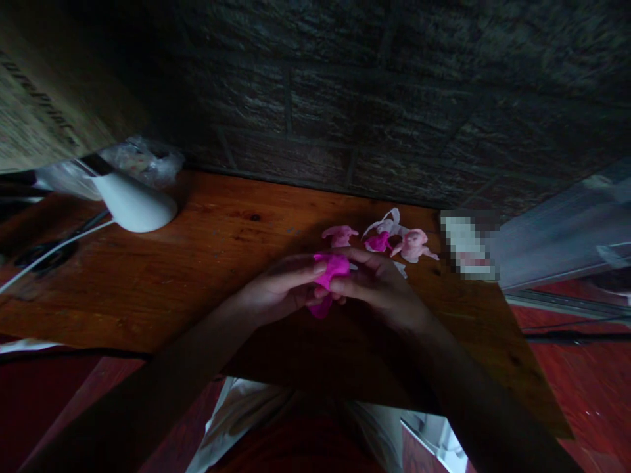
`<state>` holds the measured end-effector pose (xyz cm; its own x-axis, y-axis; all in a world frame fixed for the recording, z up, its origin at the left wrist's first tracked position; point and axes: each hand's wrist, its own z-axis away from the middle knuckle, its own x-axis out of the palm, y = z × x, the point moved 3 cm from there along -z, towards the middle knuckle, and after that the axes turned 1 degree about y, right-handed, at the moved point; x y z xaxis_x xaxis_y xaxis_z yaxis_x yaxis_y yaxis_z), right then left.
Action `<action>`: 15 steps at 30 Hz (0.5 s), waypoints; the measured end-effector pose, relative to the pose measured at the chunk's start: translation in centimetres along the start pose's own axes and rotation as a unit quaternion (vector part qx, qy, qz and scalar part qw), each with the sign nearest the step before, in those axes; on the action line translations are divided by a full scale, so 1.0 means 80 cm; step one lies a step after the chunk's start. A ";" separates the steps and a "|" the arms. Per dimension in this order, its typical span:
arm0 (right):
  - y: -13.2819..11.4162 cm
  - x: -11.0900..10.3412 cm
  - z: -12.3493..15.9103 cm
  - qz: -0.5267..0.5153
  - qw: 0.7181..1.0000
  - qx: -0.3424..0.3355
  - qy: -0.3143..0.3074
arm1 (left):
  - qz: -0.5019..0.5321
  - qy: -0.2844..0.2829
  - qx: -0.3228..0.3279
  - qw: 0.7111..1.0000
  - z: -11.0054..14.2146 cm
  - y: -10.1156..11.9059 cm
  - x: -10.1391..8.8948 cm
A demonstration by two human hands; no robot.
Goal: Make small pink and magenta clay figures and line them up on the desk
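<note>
Both hands meet over the wooden table, holding one bright pink, soft-looking piece (334, 268) between them. My left hand (283, 284) pinches it from the left, thumb on top. From the other side, my right hand (377, 284) grips it with thumb and fingers. A darker pink part hangs below the fingers; its exact kind cannot be made out. Just beyond the hands lie a pale pink crumpled piece (340, 235), a small magenta piece (377, 242), a larger light pink piece (414, 244) and a whitish looped strip (389, 222).
The wooden table (211, 230) runs along a dark brick-patterned wall (315, 112). At the left stand a white lamp-like object (135, 202) with a cable, a clear plastic bag (142, 157) and a brown printed box (54, 85). A blurred-out whitish item (467, 246) lies at the right.
</note>
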<state>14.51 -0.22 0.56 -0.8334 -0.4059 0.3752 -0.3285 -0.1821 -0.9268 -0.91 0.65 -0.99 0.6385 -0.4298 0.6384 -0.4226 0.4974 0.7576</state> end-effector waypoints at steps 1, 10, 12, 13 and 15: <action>-0.005 -0.001 0.002 0.003 1.000 -0.007 -0.005 | -0.003 0.017 0.000 1.000 0.000 0.002 -0.003; -0.018 -0.006 0.010 0.294 0.938 -0.175 0.055 | -0.056 0.132 0.056 0.988 -0.003 0.015 -0.014; -0.021 -0.005 0.011 0.437 0.861 -0.252 0.062 | -0.117 0.128 0.075 0.982 0.000 0.015 -0.011; -0.022 -0.005 0.012 0.491 0.822 -0.283 0.061 | -0.143 0.125 0.087 0.978 0.001 0.015 -0.010; -0.024 -0.005 0.014 0.554 0.770 -0.313 0.046 | -0.193 0.116 0.118 0.967 0.003 0.017 -0.009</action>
<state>15.94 -0.69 2.20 -0.7751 0.0692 -0.6281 0.4807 0.7097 -0.5150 -2.09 1.45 -0.43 0.8938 -0.3542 0.2752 -0.2419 0.1360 0.9607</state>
